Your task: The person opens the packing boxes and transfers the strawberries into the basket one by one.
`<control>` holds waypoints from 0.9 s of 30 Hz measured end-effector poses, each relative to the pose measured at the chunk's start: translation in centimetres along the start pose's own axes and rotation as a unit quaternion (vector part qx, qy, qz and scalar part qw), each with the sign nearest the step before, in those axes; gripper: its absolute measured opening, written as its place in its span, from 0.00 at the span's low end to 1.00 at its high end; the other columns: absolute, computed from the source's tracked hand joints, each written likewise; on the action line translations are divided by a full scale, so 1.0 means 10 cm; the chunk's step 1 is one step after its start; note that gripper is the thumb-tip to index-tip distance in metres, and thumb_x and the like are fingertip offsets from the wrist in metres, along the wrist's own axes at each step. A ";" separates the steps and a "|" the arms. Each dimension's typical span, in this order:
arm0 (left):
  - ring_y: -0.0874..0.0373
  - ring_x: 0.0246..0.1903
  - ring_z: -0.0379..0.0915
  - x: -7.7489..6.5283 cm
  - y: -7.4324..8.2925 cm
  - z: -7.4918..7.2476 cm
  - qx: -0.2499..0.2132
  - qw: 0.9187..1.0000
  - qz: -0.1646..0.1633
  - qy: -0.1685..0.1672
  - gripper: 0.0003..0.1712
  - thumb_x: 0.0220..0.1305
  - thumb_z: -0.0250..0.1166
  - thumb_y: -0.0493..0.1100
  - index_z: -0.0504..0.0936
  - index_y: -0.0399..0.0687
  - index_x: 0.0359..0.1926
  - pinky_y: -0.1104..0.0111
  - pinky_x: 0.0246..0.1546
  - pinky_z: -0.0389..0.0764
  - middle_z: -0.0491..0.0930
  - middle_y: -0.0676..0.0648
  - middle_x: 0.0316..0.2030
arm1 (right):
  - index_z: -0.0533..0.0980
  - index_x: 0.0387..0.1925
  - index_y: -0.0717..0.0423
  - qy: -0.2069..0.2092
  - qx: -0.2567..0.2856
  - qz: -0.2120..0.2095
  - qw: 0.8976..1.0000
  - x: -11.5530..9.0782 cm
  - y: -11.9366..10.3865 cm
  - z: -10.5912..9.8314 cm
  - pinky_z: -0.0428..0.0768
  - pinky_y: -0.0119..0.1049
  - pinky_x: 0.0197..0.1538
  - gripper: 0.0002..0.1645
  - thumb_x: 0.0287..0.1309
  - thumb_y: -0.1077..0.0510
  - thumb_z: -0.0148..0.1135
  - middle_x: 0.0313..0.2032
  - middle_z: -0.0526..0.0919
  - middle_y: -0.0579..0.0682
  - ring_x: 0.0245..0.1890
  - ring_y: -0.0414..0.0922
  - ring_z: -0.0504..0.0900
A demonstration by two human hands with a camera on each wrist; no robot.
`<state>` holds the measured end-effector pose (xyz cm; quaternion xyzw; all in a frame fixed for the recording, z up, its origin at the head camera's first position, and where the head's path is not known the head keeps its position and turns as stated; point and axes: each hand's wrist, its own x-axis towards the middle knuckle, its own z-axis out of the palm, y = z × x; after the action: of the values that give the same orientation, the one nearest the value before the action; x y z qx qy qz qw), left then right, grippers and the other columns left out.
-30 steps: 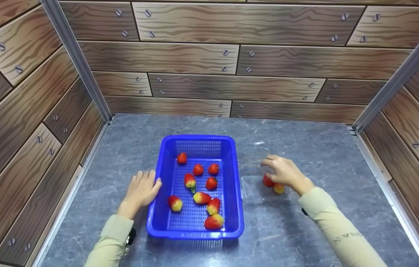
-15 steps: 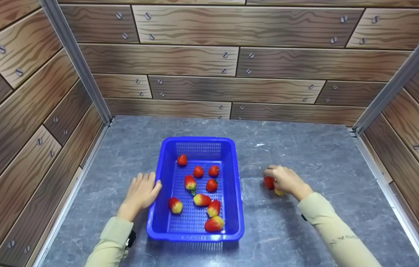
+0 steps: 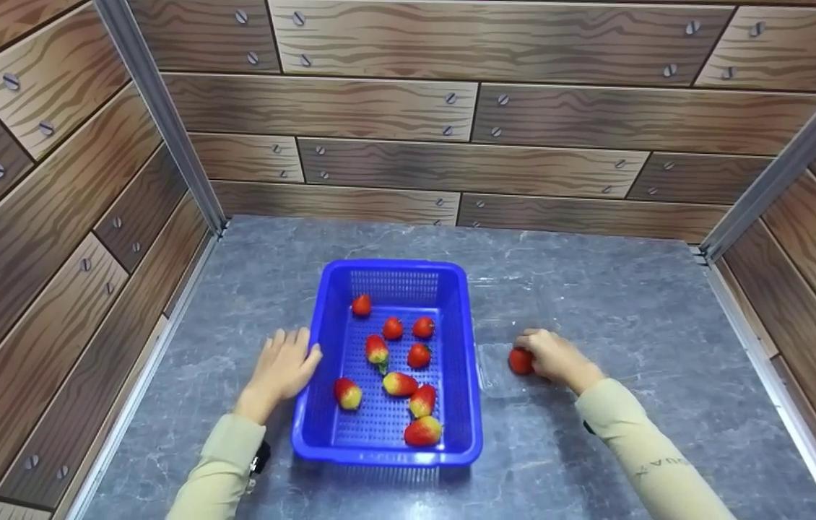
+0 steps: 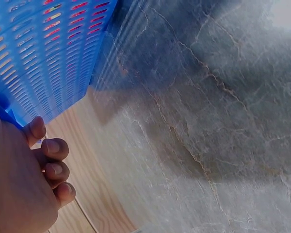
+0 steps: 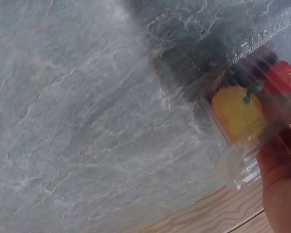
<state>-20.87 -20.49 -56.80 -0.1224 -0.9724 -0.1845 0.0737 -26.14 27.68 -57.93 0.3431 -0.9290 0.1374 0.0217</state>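
Observation:
A blue slotted plastic basket holds several red strawberries, some with yellow ends, such as one strawberry near its front. My left hand grips the basket's left rim, thumb over the edge and fingers bent along the outside wall. To the right of the basket, my right hand reaches down into a clear plastic container. Its fingers curl at a yellow-ended strawberry with a green stem, partly blurred by the clear wall. A red strawberry lies beside the fingertips. The right fingertips are mostly hidden.
A grey marbled tabletop lies under everything. Wood-print walls stand at the back and on both sides, with metal posts in the corners. The container's transparent edges are hard to make out in the head view.
My right hand has lowered and its fingers have drawn in on the strawberries; the yellow end is now hidden in the head view. My left hand stays on the rim.

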 end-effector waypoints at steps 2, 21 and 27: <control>0.39 0.42 0.68 0.00 0.00 0.00 -0.001 1.000 0.002 0.000 0.17 0.72 0.50 0.48 0.73 0.36 0.46 0.48 0.46 0.68 0.78 0.37 0.39 | 0.80 0.32 0.62 0.011 -0.004 -0.004 1.000 0.00 -0.01 0.02 0.78 0.46 0.30 0.20 0.33 0.80 0.58 0.30 0.77 0.52 0.26 0.50 0.77; 0.40 0.42 0.67 0.01 -0.01 0.00 -0.010 1.000 -0.005 -0.002 0.16 0.72 0.51 0.48 0.73 0.38 0.44 0.49 0.47 0.66 0.78 0.37 0.40 | 0.84 0.43 0.58 0.086 -0.070 -0.084 0.990 0.04 -0.03 0.11 0.73 0.54 0.46 0.32 0.24 0.64 0.79 0.35 0.82 0.55 0.41 0.56 0.77; 0.41 0.42 0.67 0.01 -0.01 0.01 -0.011 1.000 -0.005 -0.006 0.16 0.73 0.51 0.48 0.73 0.38 0.45 0.49 0.47 0.67 0.78 0.38 0.39 | 0.84 0.41 0.54 0.086 -0.057 -0.101 0.990 0.04 -0.01 0.15 0.69 0.59 0.51 0.30 0.25 0.62 0.79 0.33 0.83 0.54 0.42 0.56 0.77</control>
<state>-20.96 -20.56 -56.88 -0.1198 -0.9712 -0.1951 0.0657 -26.30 26.98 -59.31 0.4199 -0.8906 0.1104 0.1351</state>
